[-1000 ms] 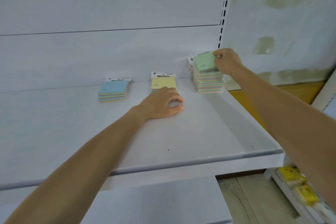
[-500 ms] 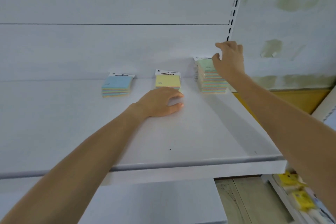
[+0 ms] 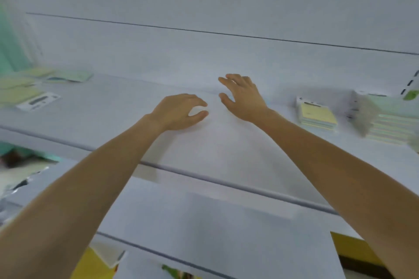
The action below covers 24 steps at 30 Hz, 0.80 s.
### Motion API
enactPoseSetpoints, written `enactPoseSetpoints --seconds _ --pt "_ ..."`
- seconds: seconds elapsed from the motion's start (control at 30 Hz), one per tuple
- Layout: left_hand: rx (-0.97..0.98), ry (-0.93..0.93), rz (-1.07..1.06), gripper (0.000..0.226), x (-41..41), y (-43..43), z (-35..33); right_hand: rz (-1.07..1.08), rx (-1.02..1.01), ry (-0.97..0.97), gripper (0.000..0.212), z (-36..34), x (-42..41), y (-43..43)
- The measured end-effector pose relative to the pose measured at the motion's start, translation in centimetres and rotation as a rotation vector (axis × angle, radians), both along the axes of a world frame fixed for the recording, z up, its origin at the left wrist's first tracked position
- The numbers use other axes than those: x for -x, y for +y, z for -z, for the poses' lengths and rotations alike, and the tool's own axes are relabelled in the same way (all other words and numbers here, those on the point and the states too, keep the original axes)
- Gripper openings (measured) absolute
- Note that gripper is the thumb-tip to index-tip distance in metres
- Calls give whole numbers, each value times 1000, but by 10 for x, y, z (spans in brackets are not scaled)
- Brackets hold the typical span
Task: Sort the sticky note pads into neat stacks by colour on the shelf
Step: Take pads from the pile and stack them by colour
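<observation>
- White back panel [image 3: 204, 56] fills the view behind a white shelf [image 3: 226, 154], whose front lip runs slantwise across the blurred picture.
- At the far right of the shelf stands a tall stack [image 3: 390, 127] of pads in mixed pastel colours, smeared by blur.
- At the far left, loose pads [image 3: 27, 93] lie spread about, mostly yellow and green, too blurred to count.
- Just left of the tall stack sits a short stack [image 3: 317, 116] with a yellow pad on top.
- My right hand [image 3: 243, 98] is over the middle of the shelf, fingers spread, holding nothing.
- My left hand [image 3: 180, 112] rests on the shelf just beside it, fingers loosely curled, empty.
</observation>
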<state>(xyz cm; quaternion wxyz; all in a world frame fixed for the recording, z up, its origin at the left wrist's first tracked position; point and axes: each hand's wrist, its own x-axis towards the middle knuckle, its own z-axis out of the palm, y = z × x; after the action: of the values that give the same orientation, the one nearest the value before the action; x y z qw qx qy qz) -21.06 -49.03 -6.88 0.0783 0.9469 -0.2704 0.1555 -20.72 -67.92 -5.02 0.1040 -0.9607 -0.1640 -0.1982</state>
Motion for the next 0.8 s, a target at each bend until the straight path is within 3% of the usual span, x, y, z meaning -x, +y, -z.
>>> enactPoseSetpoints --seconds 0.2,0.43,0.8 --pt "-29 12 -192 40 1 164 2 -110 -40 79 50 14 -22 154" --pt "64 29 -358 42 -16 321 2 -198 -42 219 53 26 -67 290" --pt "86 17 -525 35 -108 475 -3 -211 -80 291 52 26 -189 430"
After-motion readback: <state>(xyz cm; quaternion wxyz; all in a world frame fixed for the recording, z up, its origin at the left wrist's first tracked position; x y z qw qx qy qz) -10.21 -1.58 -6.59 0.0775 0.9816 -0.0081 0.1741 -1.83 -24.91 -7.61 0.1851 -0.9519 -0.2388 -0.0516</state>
